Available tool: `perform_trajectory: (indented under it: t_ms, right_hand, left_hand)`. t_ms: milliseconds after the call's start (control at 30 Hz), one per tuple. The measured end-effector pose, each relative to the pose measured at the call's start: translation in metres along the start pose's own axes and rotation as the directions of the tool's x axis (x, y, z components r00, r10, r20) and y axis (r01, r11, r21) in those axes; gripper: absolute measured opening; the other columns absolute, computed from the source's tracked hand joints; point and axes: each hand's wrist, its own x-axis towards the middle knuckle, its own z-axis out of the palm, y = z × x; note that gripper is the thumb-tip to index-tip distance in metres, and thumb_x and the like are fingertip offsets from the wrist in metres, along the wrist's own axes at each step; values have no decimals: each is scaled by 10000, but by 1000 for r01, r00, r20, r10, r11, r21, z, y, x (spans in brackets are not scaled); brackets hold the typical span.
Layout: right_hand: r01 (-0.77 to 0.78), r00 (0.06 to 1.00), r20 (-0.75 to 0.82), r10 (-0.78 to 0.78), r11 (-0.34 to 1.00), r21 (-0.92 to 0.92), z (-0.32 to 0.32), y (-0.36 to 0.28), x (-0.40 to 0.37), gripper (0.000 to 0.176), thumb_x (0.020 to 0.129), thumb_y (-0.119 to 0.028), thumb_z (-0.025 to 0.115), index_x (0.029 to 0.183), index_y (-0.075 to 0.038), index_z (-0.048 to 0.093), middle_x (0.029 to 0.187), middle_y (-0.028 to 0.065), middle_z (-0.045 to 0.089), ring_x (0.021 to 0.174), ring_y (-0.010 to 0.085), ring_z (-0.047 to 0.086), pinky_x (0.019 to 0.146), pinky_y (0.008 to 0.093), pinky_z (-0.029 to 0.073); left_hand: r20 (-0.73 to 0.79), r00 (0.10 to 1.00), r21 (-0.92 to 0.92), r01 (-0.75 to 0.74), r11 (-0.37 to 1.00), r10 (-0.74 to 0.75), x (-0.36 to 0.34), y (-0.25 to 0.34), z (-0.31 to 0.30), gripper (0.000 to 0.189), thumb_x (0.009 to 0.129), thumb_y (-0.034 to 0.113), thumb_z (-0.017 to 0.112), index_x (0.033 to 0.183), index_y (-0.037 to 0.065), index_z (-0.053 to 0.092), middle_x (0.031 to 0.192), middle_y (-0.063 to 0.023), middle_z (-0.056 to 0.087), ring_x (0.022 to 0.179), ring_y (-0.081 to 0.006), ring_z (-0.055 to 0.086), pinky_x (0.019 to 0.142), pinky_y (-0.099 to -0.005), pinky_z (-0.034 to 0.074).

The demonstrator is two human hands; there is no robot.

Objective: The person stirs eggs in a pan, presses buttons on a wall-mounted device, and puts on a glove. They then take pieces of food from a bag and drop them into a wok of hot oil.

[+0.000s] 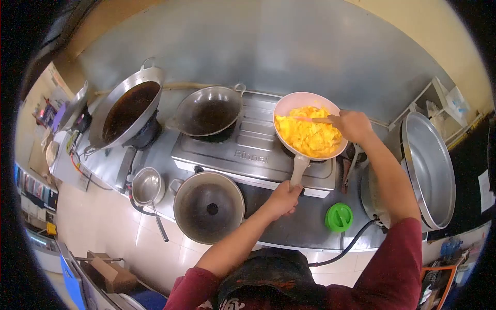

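My left hand (284, 199) is wrapped round the pale handle (299, 170) of a pink-lined frying pan (287, 103). Yellow scrambled egg (310, 137) fills much of the pan, which rests on the right side of a steel Rinnai gas stove (253, 137). Over the pan's right edge, my right hand (352, 126) is closed on the wooden handle of a spatula (321, 120), whose pinkish blade touches the egg. A shallow metal wok (211, 110) sits on the stove's left side.
A large wok of dark liquid (132, 111) stands at the left. In front are a small saucepan (148, 186) and an empty deep pot (208, 207). A green lid (339, 217), a black hose (354, 242) and large metal basins (429, 168) are at the right.
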Motion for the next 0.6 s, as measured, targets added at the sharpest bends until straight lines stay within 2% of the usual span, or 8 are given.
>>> perform_trajectory:
  t_ms: [33, 133, 233, 333, 433, 533, 600]
  right_hand:
    - [29, 999, 39, -27, 998, -64, -14, -5, -9, 317, 918, -241, 515, 1197, -253, 666, 971, 117, 678, 855, 307, 697, 719, 457, 554]
    - [99, 995, 15, -98, 976, -193, -44, -20, -52, 351, 898, -180, 527, 1232, -195, 634, 925, 106, 655, 821, 279, 694, 676, 428, 550]
    - [79, 991, -79, -107, 951, -299, -47, -44, -103, 352, 882, -163, 547, 1225, -115, 607, 920, 94, 641, 795, 276, 681, 661, 414, 546]
    - [8, 997, -72, -30, 958, -287, -48, -74, -141, 331, 869, -130, 554, 1192, -71, 600, 900, 84, 620, 768, 268, 665, 638, 391, 556]
    - [-87, 995, 33, 97, 971, -222, -21, -90, -141, 313, 879, -132, 558, 1184, -75, 600, 939, 105, 652, 809, 257, 691, 632, 351, 573]
    - [-151, 986, 37, 160, 973, -174, 1, -91, -97, 382, 854, -161, 614, 1227, -93, 566, 954, 107, 655, 806, 241, 692, 679, 361, 569]
    - [-201, 979, 7, 204, 969, -142, 8, -76, -64, 309, 865, -156, 609, 1166, -89, 624, 961, 112, 662, 819, 249, 697, 686, 371, 571]
  left_hand:
    - [-5, 1000, -30, -5, 1000, 5, 2, -4, 1, 302, 1018, 364, 517, 1016, 64, 480, 656, -28, 501, 444, -128, 466, 371, -292, 357]
    - [-13, 1000, -104, -21, 994, 19, 2, -7, 3, 304, 1020, 370, 517, 1000, 69, 480, 646, -24, 494, 451, -128, 464, 373, -291, 352]
    - [-21, 1000, -132, -10, 991, 8, -5, -1, 3, 304, 1018, 369, 524, 997, 69, 482, 640, -22, 491, 460, -126, 469, 374, -294, 355]
    - [-33, 999, -140, -2, 990, -2, -8, 2, 2, 303, 1015, 369, 530, 1002, 70, 484, 637, -20, 491, 462, -123, 471, 375, -294, 353]
    - [-33, 999, -126, -11, 992, 7, -6, 3, 1, 302, 1015, 372, 529, 1011, 72, 488, 650, -20, 497, 464, -120, 469, 378, -290, 353]
    - [-25, 1000, -123, 15, 992, -18, -4, 2, 4, 305, 1015, 375, 527, 1024, 72, 490, 666, -24, 500, 466, -119, 463, 381, -287, 351]
    - [-24, 999, -124, 20, 992, -23, -10, 6, 4, 306, 1015, 372, 528, 1034, 70, 489, 675, -28, 498, 465, -118, 456, 382, -286, 346]
